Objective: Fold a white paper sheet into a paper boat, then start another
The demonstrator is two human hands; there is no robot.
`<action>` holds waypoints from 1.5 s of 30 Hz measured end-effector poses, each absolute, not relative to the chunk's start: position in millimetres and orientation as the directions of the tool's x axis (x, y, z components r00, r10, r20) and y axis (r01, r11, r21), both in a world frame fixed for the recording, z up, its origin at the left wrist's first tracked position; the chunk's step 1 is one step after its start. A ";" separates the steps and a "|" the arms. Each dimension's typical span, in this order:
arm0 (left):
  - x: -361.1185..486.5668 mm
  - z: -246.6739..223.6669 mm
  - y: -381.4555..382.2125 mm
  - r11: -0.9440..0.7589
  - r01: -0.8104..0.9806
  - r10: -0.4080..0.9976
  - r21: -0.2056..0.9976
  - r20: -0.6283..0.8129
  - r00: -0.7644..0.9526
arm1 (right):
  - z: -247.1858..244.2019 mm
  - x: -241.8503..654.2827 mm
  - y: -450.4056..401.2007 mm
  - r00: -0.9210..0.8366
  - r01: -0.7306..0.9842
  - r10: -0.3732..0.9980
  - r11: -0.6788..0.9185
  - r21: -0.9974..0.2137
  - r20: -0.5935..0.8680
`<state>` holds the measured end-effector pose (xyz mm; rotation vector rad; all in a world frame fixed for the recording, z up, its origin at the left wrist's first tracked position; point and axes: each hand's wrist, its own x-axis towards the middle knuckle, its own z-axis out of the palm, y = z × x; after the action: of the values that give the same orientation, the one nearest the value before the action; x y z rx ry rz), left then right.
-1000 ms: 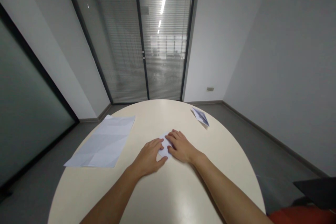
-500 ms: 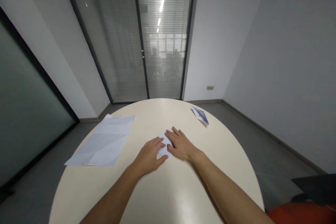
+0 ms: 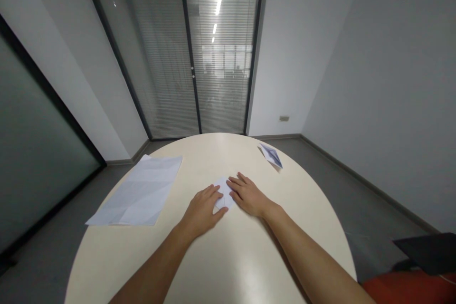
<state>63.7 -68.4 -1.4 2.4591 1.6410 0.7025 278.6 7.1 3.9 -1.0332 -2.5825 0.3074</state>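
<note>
A small folded piece of white paper (image 3: 225, 194) lies flat on the round cream table (image 3: 228, 266), between my two hands. My left hand (image 3: 204, 206) rests along its left side, thumb and fingertips touching the paper, fingers stretched out. On the right side, my right hand (image 3: 247, 194) lies palm down with its fingers spread, the fingertips at the paper's right edge. Part of the paper is hidden under the fingers. Creases show on its surface between the hands.
A large creased white sheet (image 3: 138, 192) lies at the table's left, overhanging the edge. Near the far right edge sits a folded paper piece (image 3: 271, 156) with dark blue marks. A red chair (image 3: 402, 289) stands at the lower right. Glass doors (image 3: 221, 85) with blinds are beyond.
My right hand has shifted slightly to the right, uncovering more of the folded paper. My left hand has stayed nearly in place at the paper's left side.
</note>
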 end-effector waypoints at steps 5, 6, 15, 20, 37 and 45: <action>63.8 -0.5 -68.1 -0.414 0.850 0.894 0.326 0.321 0.313 | 18.3 275.9 5.2 -0.703 0.598 0.653 0.757 -0.262 0.281; 63.8 -0.1 -68.2 -0.414 0.852 0.894 0.321 0.317 0.316 | 20.9 275.7 4.8 -0.697 0.605 0.661 0.750 -0.267 0.277; 65.2 3.8 -68.6 -0.389 0.882 0.908 0.266 0.270 0.319 | 18.9 273.8 7.8 -0.688 0.626 0.684 0.728 -0.278 0.242; 66.5 6.3 -68.5 -0.382 0.891 0.914 0.245 0.243 0.324 | 18.3 273.1 8.5 -0.677 0.658 0.697 0.717 -0.231 0.235; 59.1 11.0 -68.6 -0.431 0.854 0.901 0.291 0.195 0.388 | 26.9 277.3 2.1 -0.662 0.690 0.729 0.684 -0.236 0.176; 57.2 7.7 -68.5 -0.443 0.853 0.894 0.275 0.200 0.400 | 25.7 275.3 -1.1 -0.545 0.798 0.822 0.569 -0.199 0.165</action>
<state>57.2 -68.5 7.7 2.5188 1.5814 0.4833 275.3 -1.1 25.7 -1.3479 -2.5640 0.1471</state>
